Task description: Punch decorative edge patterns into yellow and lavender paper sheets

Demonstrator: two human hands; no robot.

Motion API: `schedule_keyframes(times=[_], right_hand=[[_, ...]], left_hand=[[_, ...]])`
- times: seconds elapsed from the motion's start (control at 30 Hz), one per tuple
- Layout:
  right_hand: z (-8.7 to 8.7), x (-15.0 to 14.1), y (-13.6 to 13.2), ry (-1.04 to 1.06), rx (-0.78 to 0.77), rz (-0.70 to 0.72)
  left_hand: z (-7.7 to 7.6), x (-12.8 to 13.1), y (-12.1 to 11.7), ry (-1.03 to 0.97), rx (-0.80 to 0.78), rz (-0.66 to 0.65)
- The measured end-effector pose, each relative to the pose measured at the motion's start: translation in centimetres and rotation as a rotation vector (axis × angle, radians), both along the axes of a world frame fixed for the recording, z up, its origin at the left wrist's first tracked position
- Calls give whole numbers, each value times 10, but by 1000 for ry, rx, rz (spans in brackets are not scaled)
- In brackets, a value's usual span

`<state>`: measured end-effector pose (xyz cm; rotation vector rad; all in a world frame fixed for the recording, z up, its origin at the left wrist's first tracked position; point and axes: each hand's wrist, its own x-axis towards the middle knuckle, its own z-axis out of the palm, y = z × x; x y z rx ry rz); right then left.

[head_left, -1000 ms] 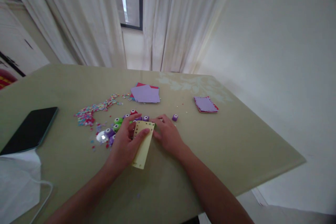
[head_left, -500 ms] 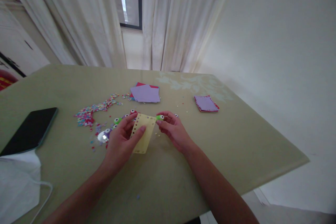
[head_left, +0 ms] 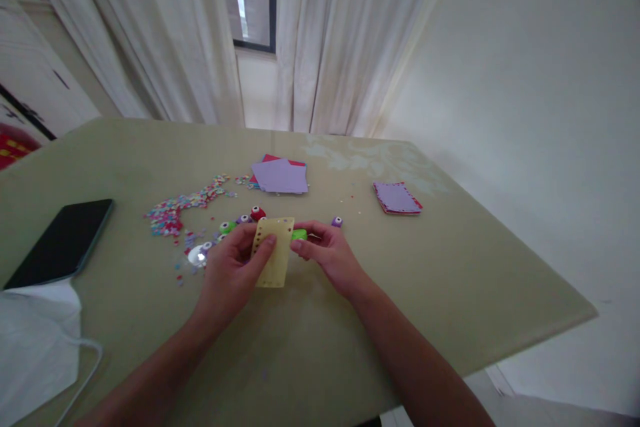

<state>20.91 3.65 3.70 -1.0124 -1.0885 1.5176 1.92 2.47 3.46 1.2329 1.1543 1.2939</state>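
Note:
My left hand (head_left: 233, 270) is closed on a yellow paper card (head_left: 275, 263), thumb across its front. Small punched holes run along the card's left, top and bottom edges, with a few high on the right. A small green hole punch (head_left: 299, 235) is pinched in my right hand (head_left: 325, 250), set against the card's right edge near the upper corner. Behind my left hand lie more little punches with eyes: a red one (head_left: 257, 213), a green one (head_left: 227, 227) and purple ones. Another purple punch (head_left: 337, 221) stands beyond my right hand.
Colourful paper bits (head_left: 170, 213) spread over the left of the table. Purple and red paper sheets (head_left: 281, 177) lie at the back, and a stack of punched cards (head_left: 397, 198) at the right. A black phone (head_left: 60, 240) and a white face mask (head_left: 40, 347) are at the left.
My right hand has brought the green punch slightly down the card's right edge, and its eye has turned out of sight. My left hand still holds the card. The view has shifted slightly.

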Motion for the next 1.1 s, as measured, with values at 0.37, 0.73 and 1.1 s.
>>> schedule_keyframes(times=[0.37,0.73,1.1], right_hand=[[3,0,-1,35,0,5],[3,-1,-1,10,-12,31],[-4,-5,-1,12,-32,-1]], left_hand=[[-1,-1,1,45,15,18],[-4,-1,1,8,10,-59],[-4,6,-1,-59,-57,-43]])
